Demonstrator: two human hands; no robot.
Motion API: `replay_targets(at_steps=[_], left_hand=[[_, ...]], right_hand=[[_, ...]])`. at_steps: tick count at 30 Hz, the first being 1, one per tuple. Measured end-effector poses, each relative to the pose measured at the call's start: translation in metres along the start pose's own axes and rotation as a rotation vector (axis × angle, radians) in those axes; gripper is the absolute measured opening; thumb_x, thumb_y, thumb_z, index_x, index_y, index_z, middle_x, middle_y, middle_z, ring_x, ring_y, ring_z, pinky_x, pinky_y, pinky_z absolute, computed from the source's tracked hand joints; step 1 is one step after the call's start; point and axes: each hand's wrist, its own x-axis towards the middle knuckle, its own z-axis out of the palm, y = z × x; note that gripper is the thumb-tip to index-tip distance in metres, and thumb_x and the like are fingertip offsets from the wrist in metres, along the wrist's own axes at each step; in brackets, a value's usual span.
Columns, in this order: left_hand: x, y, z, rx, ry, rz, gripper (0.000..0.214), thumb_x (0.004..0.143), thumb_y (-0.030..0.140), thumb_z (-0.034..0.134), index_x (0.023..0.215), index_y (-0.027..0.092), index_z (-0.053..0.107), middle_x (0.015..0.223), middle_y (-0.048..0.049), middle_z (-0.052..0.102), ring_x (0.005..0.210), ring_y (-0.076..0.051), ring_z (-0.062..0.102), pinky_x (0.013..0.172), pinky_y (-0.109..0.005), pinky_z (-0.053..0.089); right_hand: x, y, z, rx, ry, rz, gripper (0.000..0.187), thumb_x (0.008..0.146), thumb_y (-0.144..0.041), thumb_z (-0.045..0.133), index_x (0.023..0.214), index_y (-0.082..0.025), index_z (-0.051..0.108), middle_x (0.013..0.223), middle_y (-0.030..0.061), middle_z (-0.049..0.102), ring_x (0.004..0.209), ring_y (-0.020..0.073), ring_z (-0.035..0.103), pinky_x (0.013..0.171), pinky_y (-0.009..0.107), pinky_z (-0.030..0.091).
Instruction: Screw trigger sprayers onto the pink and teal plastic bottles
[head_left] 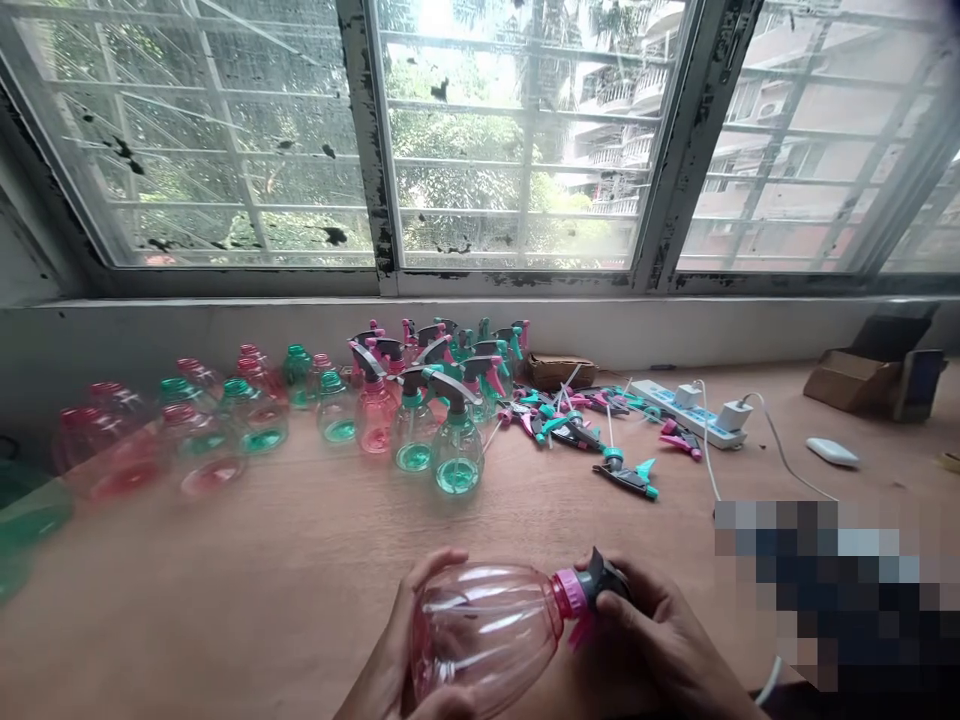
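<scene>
A clear pink spray bottle (487, 625) lies on its side low in the view, above a wooden table (300, 580). My left hand (397, 655) wraps round its body from the left. My right hand (664, 640) is closed on the grey and pink trigger head (596, 585) that sits on the bottle's neck. Beyond them stand several pink and green bottles with trigger heads fitted (427, 410).
Several open bottles without heads (210, 430) stand at the left. Loose trigger heads (592, 430) lie in a heap at the centre right, beside a white power strip (686, 410) with a cable. A cardboard box (874, 375) and a white mouse (832, 452) lie at the right.
</scene>
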Motion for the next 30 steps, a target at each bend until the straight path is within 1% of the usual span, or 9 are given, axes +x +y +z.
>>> replay_targets(at_steps=[2,5,8,16,18,21,25,28,30], left_hand=[[-0.002,-0.001,0.0,0.064,0.017,0.016,0.08,0.081,0.071,0.065,0.145,0.036,0.035,0.14,-0.011,0.05,0.096,-0.028,0.065,0.084,-0.04,0.057],[-0.002,-0.006,0.003,0.092,0.067,0.111,0.078,0.079,0.07,0.068,0.142,0.036,0.038,0.146,-0.0112,0.042,0.121,-0.037,0.056,0.086,-0.039,0.058],[0.0,-0.011,0.007,0.096,0.086,0.21,0.075,0.079,0.068,0.069,0.141,0.036,0.041,0.143,-0.0115,0.042,0.134,-0.041,0.044,0.092,-0.041,0.058],[-0.002,-0.02,0.009,0.33,0.056,0.349,0.046,0.089,0.05,0.069,0.131,0.037,0.054,0.14,-0.01,0.042,0.128,-0.034,0.054,0.099,-0.041,0.052],[-0.003,-0.022,0.007,0.283,0.066,0.322,0.049,0.085,0.049,0.075,0.128,0.037,0.055,0.138,-0.0088,0.046,0.126,-0.034,0.056,0.098,-0.041,0.053],[-0.002,-0.022,0.005,0.149,0.103,0.255,0.071,0.079,0.058,0.078,0.139,0.041,0.045,0.141,-0.008,0.047,0.131,-0.037,0.052,0.103,-0.048,0.051],[0.001,-0.018,0.003,0.036,0.092,0.091,0.095,0.074,0.08,0.063,0.153,0.041,0.026,0.156,-0.0097,0.039,0.131,-0.042,0.053,0.109,-0.057,0.043],[0.002,-0.01,0.001,-0.111,0.051,-0.081,0.094,0.076,0.085,0.055,0.153,0.041,0.024,0.152,-0.011,0.046,0.119,-0.04,0.062,0.107,-0.061,0.043],[0.002,-0.003,0.0,-0.145,0.036,-0.141,0.087,0.079,0.079,0.06,0.149,0.037,0.032,0.145,-0.0112,0.053,0.119,-0.039,0.061,0.105,-0.057,0.045]], right_hand=[[0.0,0.002,-0.001,0.027,0.012,0.002,0.03,0.071,-0.049,0.087,0.091,-0.028,0.082,0.081,0.0023,0.078,0.077,0.0243,0.067,0.071,0.031,0.053],[0.001,0.003,-0.002,0.061,-0.001,0.039,0.029,0.067,-0.046,0.091,0.085,-0.026,0.08,0.07,-0.0013,0.074,0.063,0.0195,0.063,0.06,0.027,0.049],[0.003,0.001,-0.003,0.028,-0.037,0.054,0.029,0.071,-0.049,0.087,0.078,-0.023,0.078,0.066,-0.0007,0.073,0.062,0.0193,0.062,0.06,0.027,0.045],[0.004,-0.002,-0.002,0.007,-0.054,0.084,0.034,0.078,-0.049,0.082,0.072,-0.016,0.073,0.053,-0.0041,0.059,0.048,0.0098,0.04,0.049,0.023,0.027],[0.004,-0.002,0.0,0.025,-0.042,0.088,0.035,0.078,-0.049,0.082,0.072,-0.016,0.072,0.054,-0.0035,0.061,0.049,0.0102,0.042,0.049,0.023,0.029],[0.005,0.0,-0.001,0.026,-0.01,0.093,0.035,0.079,-0.052,0.08,0.077,-0.018,0.074,0.065,0.0,0.069,0.058,0.0145,0.052,0.056,0.024,0.04],[0.006,0.007,-0.008,-0.021,0.073,0.04,0.033,0.083,-0.055,0.074,0.082,-0.023,0.075,0.075,-0.0002,0.069,0.075,0.0207,0.06,0.071,0.027,0.047],[0.005,0.007,-0.011,-0.018,0.026,-0.034,0.025,0.084,-0.051,0.075,0.095,-0.028,0.077,0.091,0.0007,0.073,0.091,0.0244,0.064,0.086,0.03,0.048],[0.004,0.004,-0.009,-0.028,-0.038,-0.067,0.025,0.085,-0.049,0.075,0.101,-0.031,0.077,0.104,0.0018,0.074,0.102,0.0263,0.063,0.092,0.03,0.047]])
